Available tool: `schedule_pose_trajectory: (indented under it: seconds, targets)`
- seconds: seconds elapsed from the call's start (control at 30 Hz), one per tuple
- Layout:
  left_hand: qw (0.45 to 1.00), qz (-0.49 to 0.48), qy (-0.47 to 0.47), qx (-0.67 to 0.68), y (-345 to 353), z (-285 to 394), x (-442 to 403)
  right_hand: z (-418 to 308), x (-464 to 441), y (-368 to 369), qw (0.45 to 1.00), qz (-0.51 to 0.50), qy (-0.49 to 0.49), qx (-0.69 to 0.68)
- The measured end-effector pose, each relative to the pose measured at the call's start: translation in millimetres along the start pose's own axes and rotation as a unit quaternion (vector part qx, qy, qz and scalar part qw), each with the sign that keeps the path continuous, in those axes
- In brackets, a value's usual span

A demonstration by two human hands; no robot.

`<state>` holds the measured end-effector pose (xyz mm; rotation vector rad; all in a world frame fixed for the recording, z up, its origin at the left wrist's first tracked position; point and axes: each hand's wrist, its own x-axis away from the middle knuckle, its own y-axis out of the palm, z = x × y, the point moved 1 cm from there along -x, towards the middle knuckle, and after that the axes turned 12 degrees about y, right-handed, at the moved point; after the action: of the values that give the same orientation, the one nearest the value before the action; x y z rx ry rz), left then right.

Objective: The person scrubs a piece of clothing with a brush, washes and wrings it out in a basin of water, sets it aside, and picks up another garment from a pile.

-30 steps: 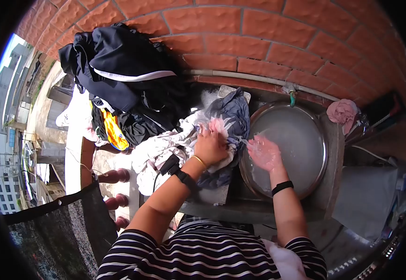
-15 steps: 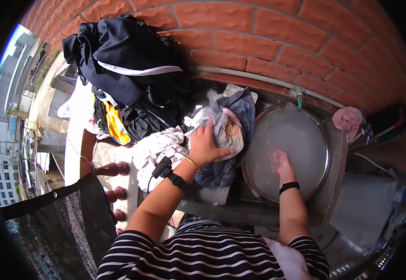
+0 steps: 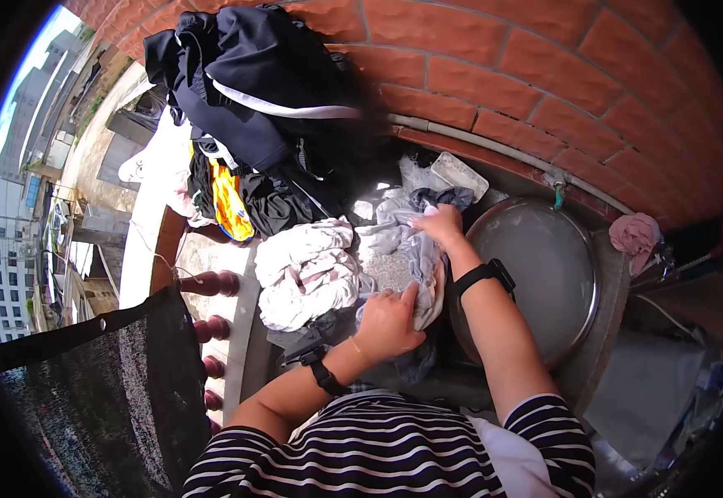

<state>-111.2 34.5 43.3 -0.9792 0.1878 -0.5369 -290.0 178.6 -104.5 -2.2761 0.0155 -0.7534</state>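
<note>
A wet grey and whitish cloth (image 3: 418, 257) lies bunched on the stone ledge beside the basin. At its near end, my left hand (image 3: 390, 322) is closed, fingers curled on the fabric edge. My right hand (image 3: 442, 224) grips the far end, by a darker grey fold. A rolled white cloth (image 3: 307, 278) sits left of my hands. To the right stands a round metal basin (image 3: 593, 303) of cloudy water, with neither hand in it.
Dark clothes (image 3: 270, 66) are heaped at the back left, with a yellow-orange piece (image 3: 230, 199) below. A pale dish (image 3: 459, 174) stands behind the cloth. A tap (image 3: 558, 195) hangs above the basin. A pink cloth (image 3: 634, 236) lies at the right. The brick wall (image 3: 461, 79) bounds the back.
My right hand has left the basin water and taken hold of the grey cloth. My left hand has moved towards me to the cloth's near end. The cloth is more stretched out.
</note>
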Motion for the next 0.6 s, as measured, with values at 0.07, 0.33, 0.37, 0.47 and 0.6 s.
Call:
schedule_pose_trajectory:
  seconds: [0.07,0.33,0.37,0.47,0.6]
  targets:
    - [1.000,0.005,-0.008,0.004,4.8,-13.8,16.3,-7.4,1.9,-5.2,0.982,-0.055,0.006,-0.178]
    - [0.957,0.216,-0.130,0.147,6.3,-84.4,-30.9,-12.0,57.1,-40.2,0.917,0.019,-0.217,-0.334]
    - [0.940,0.298,-0.089,0.143,-1.6,-93.1,-53.9,7.3,58.9,-20.8,0.965,0.047,-0.240,-0.097]
    - [0.953,0.294,0.062,-0.038,21.0,-137.9,-124.3,11.0,46.1,-30.2,0.972,-0.114,-0.181,0.098]
    - [0.993,0.077,-0.073,-0.049,42.7,-113.4,-160.6,-14.5,43.4,-54.2,0.996,0.090,-0.019,0.021]
